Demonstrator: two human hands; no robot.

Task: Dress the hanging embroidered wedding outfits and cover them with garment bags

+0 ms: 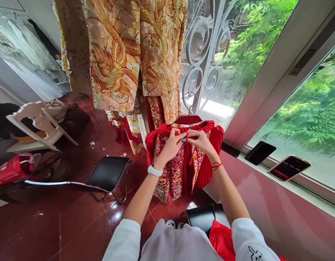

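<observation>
A red embroidered garment [174,174] with pleated red sleeves hangs in front of me on a dark hanger [189,119], its hook upright near the window grille. At its neckline my left hand [175,140] and my right hand [198,139] meet, fingertips pinched close together. Between them shows a small bit of red cord or fabric at the collar; its exact shape is too small to make out. The garment's front panels hang apart below my hands, with plain red cloth between them.
Gold embroidered garments [113,61] hang just beyond. On the windowsill lie phones, one showing a timer [289,168]. A black chair [110,174] stands at left, a white chair [39,127] behind it. Red cloth [221,239] lies on a black seat by my right side.
</observation>
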